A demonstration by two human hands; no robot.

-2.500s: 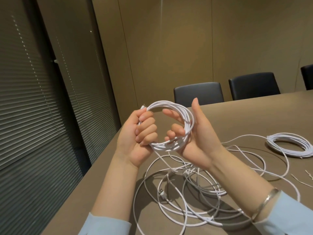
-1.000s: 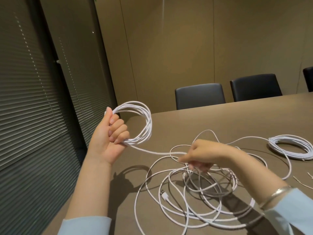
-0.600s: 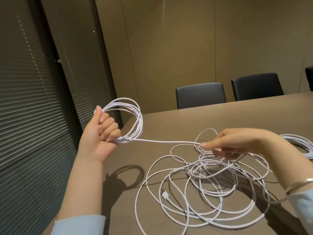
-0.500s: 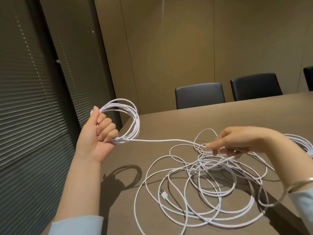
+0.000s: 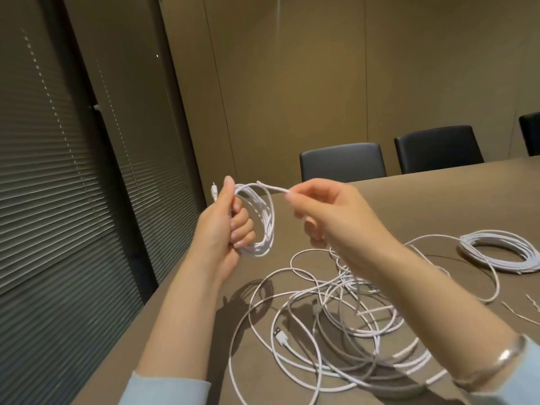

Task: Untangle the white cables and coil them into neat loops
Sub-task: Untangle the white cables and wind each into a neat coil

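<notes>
Above table [image 5: 438, 194], left hand [image 5: 222, 226] gripping coil [image 5: 263, 220] — upright

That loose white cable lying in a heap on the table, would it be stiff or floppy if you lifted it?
Probably floppy: the loose cable sprawls on the table in soft, overlapping curves. It likely snags too, since strands cross each other. It looks light; the right hand lifts a strand with just a fingertip pinch, while the left hand grips the coil.

Left hand [image 5: 222, 226] gripped a cable coil [image 5: 260, 217]; right hand [image 5: 330, 211] pinched its strand above tangled cables [image 5: 336, 317] on the surface [image 5: 438, 206]
</notes>
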